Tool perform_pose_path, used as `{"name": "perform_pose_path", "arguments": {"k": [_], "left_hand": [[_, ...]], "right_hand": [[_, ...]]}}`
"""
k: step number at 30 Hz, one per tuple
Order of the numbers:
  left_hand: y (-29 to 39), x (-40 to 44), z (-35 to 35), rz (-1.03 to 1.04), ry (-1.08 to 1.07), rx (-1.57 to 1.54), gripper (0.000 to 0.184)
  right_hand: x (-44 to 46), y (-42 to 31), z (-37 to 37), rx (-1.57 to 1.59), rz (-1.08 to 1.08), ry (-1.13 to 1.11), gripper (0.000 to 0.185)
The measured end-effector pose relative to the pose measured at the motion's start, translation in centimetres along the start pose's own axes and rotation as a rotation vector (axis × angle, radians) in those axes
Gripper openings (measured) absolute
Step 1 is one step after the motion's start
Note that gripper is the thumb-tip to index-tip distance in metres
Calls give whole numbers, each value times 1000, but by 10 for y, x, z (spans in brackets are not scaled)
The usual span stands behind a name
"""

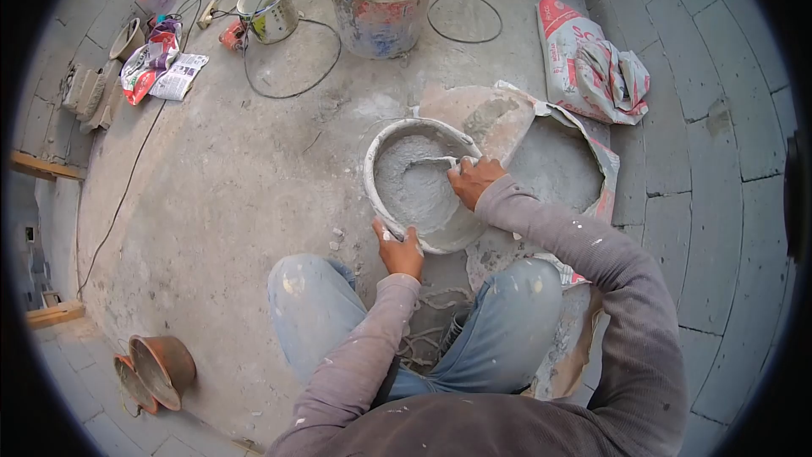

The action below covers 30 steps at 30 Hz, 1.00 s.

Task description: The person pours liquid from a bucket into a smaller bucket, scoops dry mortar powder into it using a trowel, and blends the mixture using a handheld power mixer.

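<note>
A round bowl (369, 171) with a pale, mortar-coated rim sits on the floor in front of my knees. Wet grey mix (416, 190) lies inside it, with a curved hollow near the middle. My right hand (475, 181) is closed around the handle of a trowel (440, 159) at the bowl's right side, and the tool's far end reaches into the mix. At the near left edge of the bowl, my left hand (400, 252) grips the rim. Both hands are spotted with white material.
An open sack (609, 161) of grey powder lies right of the bowl. Beyond are a folded red-and-white bag (592, 68), a large bucket (381, 13), a smaller bucket (275, 21) and looping cables (292, 95). Brown pots (169, 364) lie at lower left. A block wall (710, 169) stands right.
</note>
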<state>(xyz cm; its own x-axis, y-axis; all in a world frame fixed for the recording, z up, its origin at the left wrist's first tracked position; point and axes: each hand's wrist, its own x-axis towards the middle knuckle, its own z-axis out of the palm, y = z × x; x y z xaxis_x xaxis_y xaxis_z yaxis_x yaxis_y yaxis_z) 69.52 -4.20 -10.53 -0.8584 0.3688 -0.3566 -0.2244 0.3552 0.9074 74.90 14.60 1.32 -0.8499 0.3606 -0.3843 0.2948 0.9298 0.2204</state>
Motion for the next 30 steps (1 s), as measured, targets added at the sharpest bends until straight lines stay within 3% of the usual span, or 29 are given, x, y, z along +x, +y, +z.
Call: {"name": "perform_pose_path", "arguments": {"k": [5,10,12,15,19,21,22,24,25,27,28,30], "left_hand": [[7,0,-1,-16,17,20,71],[24,-4,-4,-118,-23,-23,71],[20,-2,-3,-143,-43,-63,71],[16,1,-4,-130,-38,-34,71],[15,3,-2,-142,-24,-73,72],[11,2,-3,-102,-21,-63,72],[11,2,-3,-128,-18,-83,72],[-5,10,-4,-138,-60,-53,73],[-4,11,-5,-132,-83,-53,73],[3,7,-5,-197,-86,-279,72],[3,7,-6,-194,-103,-274,72],[5,5,-7,-224,-98,-257,73]], "right_hand": [[-31,-10,5,155,-24,-158,25],[-49,-20,-3,149,-143,-139,27],[-52,-16,-2,138,-184,-14,33],[-63,5,4,145,-29,128,36],[-97,32,14,198,51,18,31],[-122,41,35,516,286,152,32],[-137,47,50,519,303,151,32],[-167,62,90,767,532,356,30],[-180,71,109,761,556,361,30],[-202,88,153,862,913,439,32],[-203,101,187,862,931,442,32],[-190,132,245,658,1190,337,40]]}}
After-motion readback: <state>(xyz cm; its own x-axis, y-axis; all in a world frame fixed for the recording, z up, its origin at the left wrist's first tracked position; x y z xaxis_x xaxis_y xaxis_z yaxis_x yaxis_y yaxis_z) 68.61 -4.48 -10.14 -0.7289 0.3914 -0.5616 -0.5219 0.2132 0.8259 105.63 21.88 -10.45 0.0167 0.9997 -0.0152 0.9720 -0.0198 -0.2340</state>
